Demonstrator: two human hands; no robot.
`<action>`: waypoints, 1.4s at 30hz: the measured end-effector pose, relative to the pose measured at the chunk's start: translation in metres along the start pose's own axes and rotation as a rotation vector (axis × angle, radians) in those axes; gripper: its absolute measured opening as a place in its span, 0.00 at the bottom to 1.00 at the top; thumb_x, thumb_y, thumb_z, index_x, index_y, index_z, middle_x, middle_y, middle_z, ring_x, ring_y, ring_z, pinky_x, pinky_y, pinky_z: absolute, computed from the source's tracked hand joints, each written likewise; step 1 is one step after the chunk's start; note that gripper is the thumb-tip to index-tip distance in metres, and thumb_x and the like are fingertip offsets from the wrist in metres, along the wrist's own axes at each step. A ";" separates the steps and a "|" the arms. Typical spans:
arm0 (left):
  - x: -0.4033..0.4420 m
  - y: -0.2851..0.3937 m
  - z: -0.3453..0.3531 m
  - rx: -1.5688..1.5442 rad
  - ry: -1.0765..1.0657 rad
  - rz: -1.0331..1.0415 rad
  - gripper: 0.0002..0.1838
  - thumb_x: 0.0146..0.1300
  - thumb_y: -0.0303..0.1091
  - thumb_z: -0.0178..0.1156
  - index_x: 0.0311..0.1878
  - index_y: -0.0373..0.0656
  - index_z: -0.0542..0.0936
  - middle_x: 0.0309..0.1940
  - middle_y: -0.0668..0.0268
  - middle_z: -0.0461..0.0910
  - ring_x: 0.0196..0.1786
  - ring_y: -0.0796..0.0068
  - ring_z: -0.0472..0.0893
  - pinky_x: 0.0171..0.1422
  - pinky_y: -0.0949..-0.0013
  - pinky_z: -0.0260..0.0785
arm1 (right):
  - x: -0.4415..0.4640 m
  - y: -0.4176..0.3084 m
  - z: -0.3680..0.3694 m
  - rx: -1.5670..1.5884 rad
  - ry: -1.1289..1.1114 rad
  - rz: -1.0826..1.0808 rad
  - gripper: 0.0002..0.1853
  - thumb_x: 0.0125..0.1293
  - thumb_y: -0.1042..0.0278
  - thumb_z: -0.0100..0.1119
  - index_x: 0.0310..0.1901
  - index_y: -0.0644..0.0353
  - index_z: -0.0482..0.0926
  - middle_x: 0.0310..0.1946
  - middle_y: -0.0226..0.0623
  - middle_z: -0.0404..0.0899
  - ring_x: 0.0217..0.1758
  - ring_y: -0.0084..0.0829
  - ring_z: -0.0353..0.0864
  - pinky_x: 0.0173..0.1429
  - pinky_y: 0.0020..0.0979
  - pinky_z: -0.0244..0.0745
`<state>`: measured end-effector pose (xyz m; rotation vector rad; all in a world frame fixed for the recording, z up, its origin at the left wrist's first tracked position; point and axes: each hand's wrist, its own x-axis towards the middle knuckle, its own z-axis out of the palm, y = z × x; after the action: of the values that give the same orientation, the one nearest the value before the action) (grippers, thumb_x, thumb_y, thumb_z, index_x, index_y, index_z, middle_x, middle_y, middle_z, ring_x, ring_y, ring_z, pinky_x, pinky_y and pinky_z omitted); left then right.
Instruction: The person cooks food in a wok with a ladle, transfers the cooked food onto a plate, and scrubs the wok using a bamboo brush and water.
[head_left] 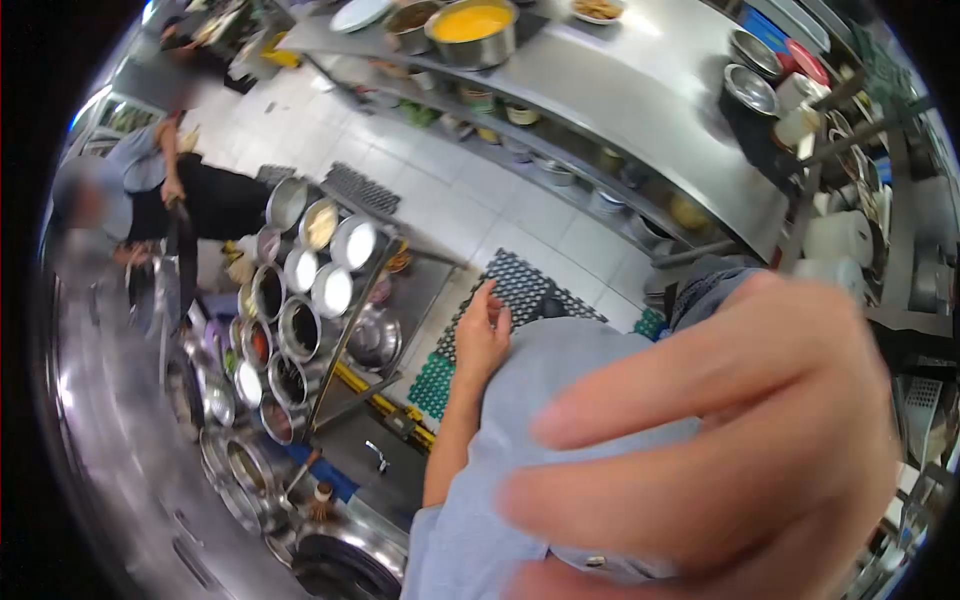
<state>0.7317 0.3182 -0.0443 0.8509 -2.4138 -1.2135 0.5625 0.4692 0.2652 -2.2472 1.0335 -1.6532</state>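
Note:
My right hand (740, 430) fills the lower right of the view, very near the camera and blurred. Its fingers are apart and point to the left, with nothing seen in them. Lower and farther from the camera, my left hand (483, 325) hangs beside my grey-blue shirt (560, 390). Its fingers are loosely bent and apart, holding nothing. Behind it on the floor lies a black perforated mat (510, 285), joined by a green mat (432, 385).
A rack of metal pots (300, 328) with ingredients stands left, near a co-worker (145, 180). A steel counter (620, 80) bears a pot of yellow liquid (472, 22). Metal bowls (750, 90) sit at the upper right, beside shelves (840, 240). A tap (377, 457) is low in the middle.

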 end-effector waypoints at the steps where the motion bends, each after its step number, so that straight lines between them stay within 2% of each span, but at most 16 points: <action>1: 0.007 0.000 0.011 0.022 -0.064 0.005 0.24 0.58 0.26 0.60 0.59 0.39 0.72 0.34 0.58 0.80 0.35 0.63 0.82 0.41 0.62 0.75 | -0.008 0.005 -0.019 -0.049 0.060 0.071 0.03 0.61 0.73 0.56 0.30 0.55 0.74 0.30 0.34 0.80 0.29 0.30 0.80 0.26 0.29 0.73; 3: 0.025 -0.007 0.023 0.092 -0.156 0.036 0.23 0.58 0.26 0.60 0.58 0.39 0.73 0.33 0.58 0.80 0.35 0.61 0.82 0.41 0.62 0.75 | -0.033 0.019 -0.039 -0.095 0.401 0.249 0.04 0.61 0.73 0.56 0.29 0.54 0.74 0.30 0.33 0.80 0.28 0.30 0.80 0.25 0.28 0.73; 5: 0.044 -0.004 0.034 0.091 -0.193 0.118 0.19 0.57 0.26 0.60 0.54 0.39 0.75 0.33 0.57 0.80 0.35 0.57 0.81 0.40 0.60 0.74 | -0.072 0.051 -0.035 -0.046 0.952 0.242 0.08 0.61 0.82 0.43 0.27 0.64 0.72 0.30 0.40 0.77 0.29 0.31 0.77 0.32 0.31 0.75; 6: 0.050 -0.003 0.039 0.090 -0.221 0.153 0.18 0.57 0.26 0.60 0.53 0.39 0.75 0.33 0.57 0.80 0.35 0.56 0.81 0.40 0.59 0.73 | -0.106 0.064 -0.036 -0.216 0.915 0.452 0.08 0.60 0.83 0.42 0.30 0.65 0.73 0.33 0.42 0.77 0.31 0.29 0.77 0.38 0.30 0.74; 9: 0.071 0.000 0.064 0.099 -0.244 0.250 0.10 0.56 0.27 0.60 0.42 0.41 0.78 0.28 0.56 0.80 0.32 0.51 0.80 0.37 0.56 0.73 | -0.208 0.082 -0.005 -0.286 0.801 1.157 0.06 0.62 0.80 0.47 0.31 0.65 0.75 0.23 0.30 0.75 0.27 0.19 0.73 0.33 0.22 0.70; 12: 0.095 0.007 0.080 0.159 -0.334 0.300 0.03 0.56 0.29 0.61 0.31 0.42 0.77 0.21 0.56 0.78 0.26 0.47 0.79 0.33 0.53 0.72 | -0.279 0.082 0.034 -0.423 0.759 1.437 0.07 0.64 0.74 0.52 0.38 0.66 0.78 0.23 0.38 0.80 0.28 0.25 0.82 0.33 0.26 0.74; 15: 0.129 0.014 0.101 0.203 -0.348 0.352 0.03 0.55 0.27 0.60 0.30 0.42 0.76 0.24 0.54 0.79 0.29 0.47 0.79 0.33 0.53 0.72 | -0.311 0.100 0.034 -0.489 0.968 1.477 0.07 0.64 0.73 0.53 0.39 0.65 0.79 0.23 0.38 0.81 0.28 0.27 0.82 0.35 0.28 0.74; 16: 0.144 0.007 0.112 0.231 -0.388 0.356 0.09 0.52 0.26 0.60 0.39 0.42 0.78 0.37 0.52 0.80 0.42 0.50 0.79 0.43 0.53 0.72 | -0.315 0.102 0.022 -0.609 0.928 1.489 0.07 0.63 0.73 0.53 0.41 0.65 0.78 0.24 0.38 0.81 0.29 0.30 0.83 0.37 0.29 0.75; 19: 0.202 0.036 0.123 0.212 -0.311 0.584 0.20 0.50 0.25 0.60 0.50 0.42 0.76 0.52 0.53 0.75 0.57 0.52 0.72 0.56 0.52 0.67 | -0.325 0.117 -0.020 -0.830 1.043 1.459 0.09 0.64 0.73 0.52 0.43 0.65 0.78 0.31 0.43 0.82 0.36 0.34 0.84 0.42 0.32 0.76; 20: 0.225 0.036 0.129 0.209 -0.466 0.510 0.27 0.50 0.26 0.61 0.57 0.43 0.73 0.59 0.55 0.70 0.63 0.52 0.66 0.66 0.52 0.60 | -0.328 0.121 -0.034 -0.937 1.084 1.436 0.10 0.64 0.73 0.53 0.45 0.64 0.78 0.33 0.43 0.82 0.38 0.35 0.84 0.44 0.33 0.76; 23: 0.286 0.041 0.148 0.247 -0.457 0.611 0.26 0.49 0.27 0.61 0.56 0.42 0.74 0.57 0.55 0.71 0.62 0.51 0.67 0.65 0.53 0.61 | -0.409 0.141 -0.073 -1.131 1.210 1.426 0.16 0.63 0.74 0.54 0.53 0.63 0.75 0.45 0.47 0.80 0.48 0.40 0.81 0.53 0.36 0.74; 25: 0.325 0.040 0.161 0.297 -0.405 0.644 0.25 0.52 0.32 0.64 0.55 0.42 0.74 0.57 0.55 0.71 0.62 0.52 0.67 0.64 0.52 0.61 | -0.435 0.152 -0.097 -1.279 1.159 1.625 0.20 0.63 0.70 0.54 0.57 0.61 0.73 0.54 0.49 0.75 0.57 0.45 0.75 0.60 0.40 0.69; 28: 0.377 0.029 0.177 0.366 -0.280 0.663 0.25 0.55 0.40 0.64 0.56 0.41 0.74 0.57 0.54 0.70 0.64 0.52 0.65 0.65 0.49 0.59 | -0.453 0.176 -0.124 -1.424 0.947 2.055 0.24 0.66 0.58 0.54 0.62 0.58 0.69 0.61 0.50 0.68 0.65 0.51 0.65 0.67 0.47 0.60; 32: 0.444 0.009 0.183 0.445 -0.141 0.733 0.26 0.57 0.45 0.61 0.56 0.40 0.74 0.59 0.50 0.69 0.66 0.47 0.64 0.68 0.48 0.56 | -0.499 0.219 -0.134 -1.488 1.139 2.222 0.31 0.70 0.40 0.43 0.67 0.51 0.63 0.67 0.50 0.61 0.70 0.55 0.56 0.71 0.59 0.49; 38: 0.494 -0.006 0.181 0.397 -0.165 0.709 0.27 0.60 0.44 0.57 0.59 0.38 0.71 0.61 0.47 0.67 0.67 0.46 0.62 0.72 0.47 0.49 | -0.485 0.248 -0.136 -1.525 1.290 2.396 0.31 0.70 0.39 0.40 0.69 0.47 0.60 0.73 0.45 0.50 0.75 0.52 0.49 0.74 0.59 0.40; 42: 0.500 -0.015 0.185 0.401 -0.192 0.716 0.25 0.59 0.42 0.58 0.57 0.38 0.72 0.60 0.47 0.67 0.66 0.46 0.63 0.71 0.47 0.50 | -0.463 0.247 -0.139 -1.498 1.438 2.334 0.29 0.71 0.41 0.41 0.68 0.46 0.62 0.72 0.46 0.52 0.75 0.51 0.49 0.74 0.59 0.40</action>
<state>0.2551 0.1112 -0.1621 -0.0900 -2.7799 -0.5644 0.2650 0.6048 -0.1678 -1.3757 -2.5607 0.3635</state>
